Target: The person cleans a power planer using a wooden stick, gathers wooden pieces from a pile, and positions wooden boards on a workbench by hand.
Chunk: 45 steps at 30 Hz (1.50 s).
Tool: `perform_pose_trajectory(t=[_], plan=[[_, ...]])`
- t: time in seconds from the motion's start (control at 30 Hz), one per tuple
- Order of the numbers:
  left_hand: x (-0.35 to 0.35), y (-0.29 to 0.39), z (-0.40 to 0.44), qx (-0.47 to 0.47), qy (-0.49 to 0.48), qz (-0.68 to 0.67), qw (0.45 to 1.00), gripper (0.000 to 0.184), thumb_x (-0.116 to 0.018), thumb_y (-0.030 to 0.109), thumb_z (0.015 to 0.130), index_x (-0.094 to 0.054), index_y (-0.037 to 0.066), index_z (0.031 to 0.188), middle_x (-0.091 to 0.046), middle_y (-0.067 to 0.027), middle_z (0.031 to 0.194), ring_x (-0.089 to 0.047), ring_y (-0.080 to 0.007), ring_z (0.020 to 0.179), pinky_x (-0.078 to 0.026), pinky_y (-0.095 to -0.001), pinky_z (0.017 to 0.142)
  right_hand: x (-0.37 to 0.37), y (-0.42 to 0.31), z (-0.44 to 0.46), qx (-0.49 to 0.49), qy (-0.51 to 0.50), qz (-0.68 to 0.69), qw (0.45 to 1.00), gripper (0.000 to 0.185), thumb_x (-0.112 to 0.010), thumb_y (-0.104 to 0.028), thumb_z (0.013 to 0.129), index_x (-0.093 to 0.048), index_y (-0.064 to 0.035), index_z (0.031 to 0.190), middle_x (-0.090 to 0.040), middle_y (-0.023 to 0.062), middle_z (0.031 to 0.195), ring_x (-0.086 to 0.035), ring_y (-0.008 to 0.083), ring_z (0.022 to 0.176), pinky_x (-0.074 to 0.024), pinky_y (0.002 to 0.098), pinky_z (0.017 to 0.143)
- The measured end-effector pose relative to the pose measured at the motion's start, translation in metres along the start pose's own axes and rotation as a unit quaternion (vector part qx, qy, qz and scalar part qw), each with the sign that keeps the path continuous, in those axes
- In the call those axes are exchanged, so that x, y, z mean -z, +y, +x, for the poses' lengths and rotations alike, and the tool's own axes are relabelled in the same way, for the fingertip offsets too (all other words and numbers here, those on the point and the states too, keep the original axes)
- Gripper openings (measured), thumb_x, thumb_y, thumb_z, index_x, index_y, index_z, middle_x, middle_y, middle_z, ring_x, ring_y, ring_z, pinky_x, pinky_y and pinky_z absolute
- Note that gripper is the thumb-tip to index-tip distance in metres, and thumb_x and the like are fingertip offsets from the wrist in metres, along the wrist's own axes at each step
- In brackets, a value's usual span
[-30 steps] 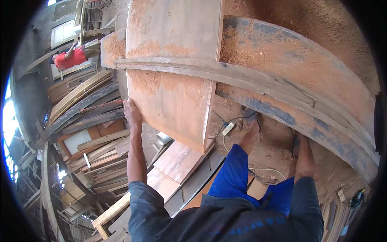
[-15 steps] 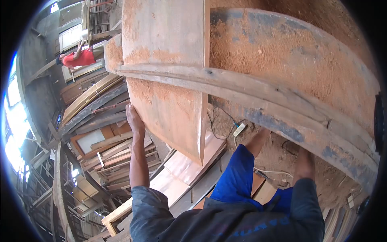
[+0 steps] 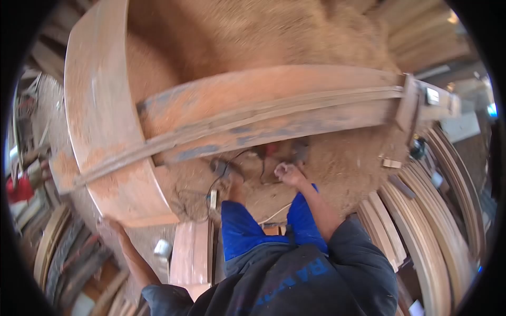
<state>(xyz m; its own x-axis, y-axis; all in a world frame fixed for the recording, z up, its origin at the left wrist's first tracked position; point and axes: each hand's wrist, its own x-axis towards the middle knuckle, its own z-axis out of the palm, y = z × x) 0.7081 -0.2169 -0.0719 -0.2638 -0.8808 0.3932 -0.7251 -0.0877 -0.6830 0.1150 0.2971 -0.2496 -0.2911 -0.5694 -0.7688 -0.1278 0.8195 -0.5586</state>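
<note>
A wide wooden panel lies across a long beam, with a narrow wooden strip running over both. Sawdust coats parts of the panel and beam. At the panel's lower left corner is my left hand, blurred, its fingers hard to make out. My right hand is over the ground below the beam, away from the wood, its fingers curled; anything in it is too small to tell. A red tool, partly hidden by the beam, is near my feet.
Cables and a power strip lie on the sandy ground by my feet. Curved planks are stacked at the right, more planks at the left. A person in red is at the far left edge.
The view has swung to the right, showing the beam's far end. My right hand, earlier hidden behind the beam, now shows below it. My left hand remains by the panel's corner.
</note>
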Motion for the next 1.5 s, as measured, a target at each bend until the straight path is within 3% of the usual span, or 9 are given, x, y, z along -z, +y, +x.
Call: perform_pose_trajectory(t=[0.07,0.13,0.27,0.5,0.7,1.0,1.13,1.3,1.5], plan=[[-0.029,-0.002,-0.01,0.235,-0.231,-0.128,0.935,0.047,-0.051,0.044,0.104,-0.065,0.007,0.13,-0.071,-0.0176,0.119,-0.073,-0.0374,0.086,-0.059,-0.0504,0.069,0.074,-0.056,-0.064,-0.076,-0.022,0.198,0.977,0.026,-0.066,-0.027,0.101,-0.07,-0.0024,0.109,-0.075,0.0113,0.097,-0.071,0.016,0.08,-0.0575,0.0333,0.072],[0.016,0.029,-0.013,0.572,-0.179,-0.664,0.447,0.058,-0.05,0.048,0.107,-0.06,0.002,0.141,-0.059,-0.027,0.145,-0.061,-0.0429,0.129,-0.054,-0.0554,0.105,0.155,-0.099,-0.132,-0.02,0.113,0.193,0.974,0.022,-0.064,-0.022,0.099,-0.07,-0.0013,0.103,-0.073,0.0118,0.091,-0.07,0.0185,0.078,-0.0568,0.0336,0.073],[0.149,0.106,-0.051,0.52,-0.202,-0.808,0.187,0.079,-0.043,0.058,0.108,-0.028,0.005,0.164,-0.039,-0.0193,0.164,-0.042,-0.0403,0.148,-0.041,-0.0621,0.118,0.309,-0.093,-0.185,0.02,0.543,-0.032,0.839,0.038,-0.067,-0.032,0.098,-0.065,-0.0003,0.12,-0.073,0.0191,0.106,-0.071,0.0323,0.101,-0.055,0.0439,0.09],[0.23,0.181,-0.135,0.464,-0.246,-0.84,0.135,0.066,-0.061,0.051,0.104,-0.045,0.008,0.15,-0.054,-0.0145,0.147,-0.054,-0.0325,0.131,-0.051,-0.0556,0.103,0.41,-0.019,-0.117,-0.243,0.5,-0.07,0.828,0.096,-0.077,-0.056,0.087,-0.037,-0.0006,0.155,-0.057,0.0302,0.141,-0.057,0.0526,0.127,-0.0466,0.0567,0.106],[0.288,0.212,-0.18,0.455,-0.304,-0.833,0.086,0.019,-0.065,0.03,0.105,-0.06,0.013,0.101,-0.064,-0.0004,0.086,-0.059,-0.0141,0.076,-0.051,-0.0316,0.071,0.405,-0.059,-0.15,-0.237,0.516,0.027,0.823,0.081,-0.071,-0.047,0.092,-0.044,0.0014,0.15,-0.064,0.0279,0.137,-0.064,0.0416,0.126,-0.0506,0.0501,0.106],[0.419,0.233,-0.189,0.168,-0.534,-0.798,0.222,0.016,-0.065,0.02,0.105,-0.063,0.005,0.11,-0.065,-0.0048,0.087,-0.057,-0.0109,0.07,-0.048,-0.0257,0.059,0.316,-0.115,-0.199,0.246,0.103,0.576,0.773,0.064,-0.066,-0.038,0.099,-0.05,0.0005,0.147,-0.067,0.0131,0.134,-0.07,0.0276,0.116,-0.0599,0.0456,0.095],[0.456,0.215,-0.152,0.053,-0.523,-0.828,0.196,0.023,-0.067,0.023,0.104,-0.063,0.004,0.116,-0.069,-0.0068,0.097,-0.06,-0.0101,0.078,-0.051,-0.0267,0.068,0.258,-0.215,-0.186,0.252,-0.048,0.555,0.791,0.061,-0.062,-0.031,0.099,-0.049,0.0007,0.149,-0.065,0.0141,0.135,-0.068,0.0233,0.118,-0.0593,0.04,0.095],[0.484,0.157,-0.084,0.099,-0.416,-0.902,0.056,0.048,-0.063,0.036,0.107,-0.053,0.005,0.142,-0.068,-0.0119,0.126,-0.068,-0.0203,0.109,-0.056,-0.0349,0.095,0.144,-0.352,-0.193,0.33,0.043,0.056,0.941,0.071,-0.071,-0.028,0.09,-0.047,0.001,0.151,-0.064,0.0192,0.136,-0.063,0.0321,0.127,-0.0493,0.0422,0.109],[0.386,0.12,-0.077,0.27,-0.277,-0.911,-0.145,0.073,-0.047,0.063,0.106,-0.05,0.004,0.148,-0.068,-0.014,0.13,-0.069,-0.0285,0.116,-0.059,-0.0434,0.097,0.028,-0.421,-0.23,0.478,-0.05,-0.143,0.865,0.069,-0.079,-0.03,0.089,-0.05,-0.005,0.146,-0.059,0.023,0.142,-0.059,0.0389,0.126,-0.0445,0.0477,0.113]])
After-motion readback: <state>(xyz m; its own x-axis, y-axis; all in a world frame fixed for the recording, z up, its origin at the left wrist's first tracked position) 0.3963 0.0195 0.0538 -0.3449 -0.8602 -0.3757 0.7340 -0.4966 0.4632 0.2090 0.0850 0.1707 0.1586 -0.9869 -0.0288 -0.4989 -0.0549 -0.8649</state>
